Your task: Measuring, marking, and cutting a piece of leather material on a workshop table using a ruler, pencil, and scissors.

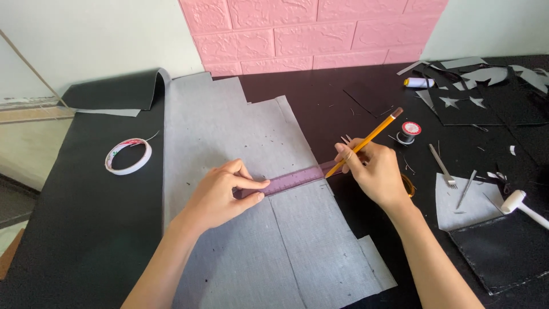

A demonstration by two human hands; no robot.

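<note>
A large grey sheet of material (229,131) lies backing-side up on the black table (86,217). Across it rests a translucent purple ruler (297,178). My left hand (220,194) presses the ruler's left end flat with fingertips and thumb. My right hand (374,171) grips a yellow pencil (372,136) in a writing hold, its tip at the ruler's right end near the sheet's edge. A thin pencil line runs down the sheet below the ruler.
A roll of white tape (128,156) sits left of the sheet. At right lie a thread spool (409,131), metal pronged tools (443,166), a white mallet (523,207), grey and black scraps with star cut-outs (457,103). A pink brick-pattern wall (314,28) stands behind.
</note>
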